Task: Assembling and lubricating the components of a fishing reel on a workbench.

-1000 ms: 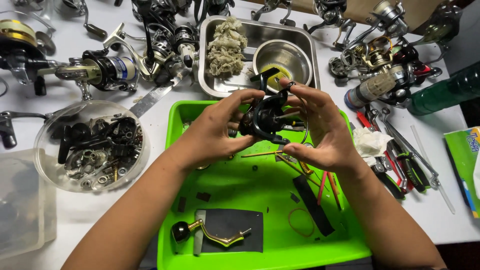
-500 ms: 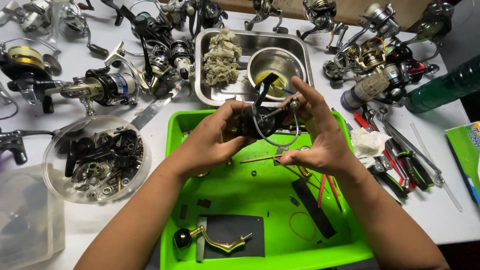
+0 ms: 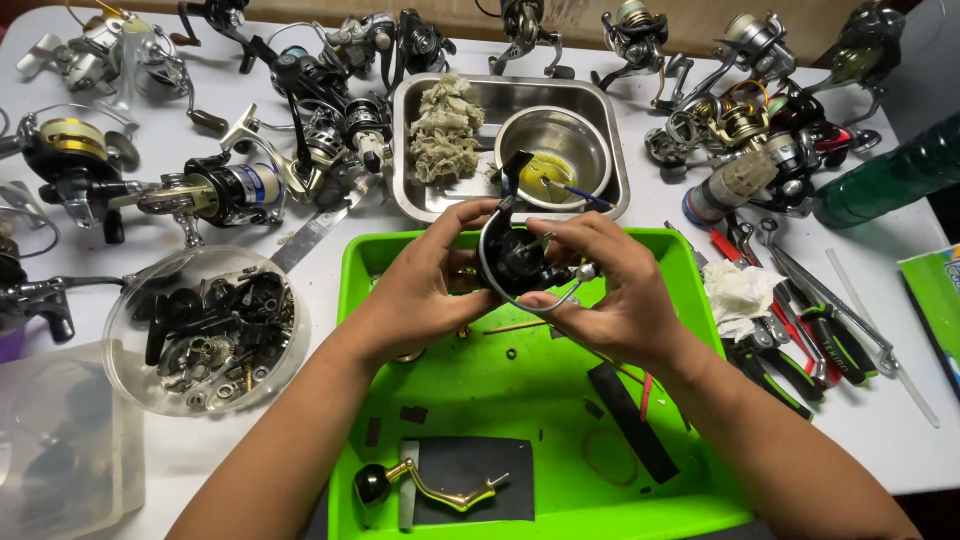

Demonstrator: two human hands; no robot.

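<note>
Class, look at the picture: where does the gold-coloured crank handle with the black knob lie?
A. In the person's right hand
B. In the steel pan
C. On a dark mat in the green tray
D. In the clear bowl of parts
C: the crank handle lies on the dark mat at the near end of the green tray, apart from both hands.

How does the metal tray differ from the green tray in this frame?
The metal tray is bare steel and holds a round bowl and a rag; the green tray is bright plastic, larger, nearer the person, holding a gold crank handle and small parts. Both are rectangular, resting on the white table.
</note>
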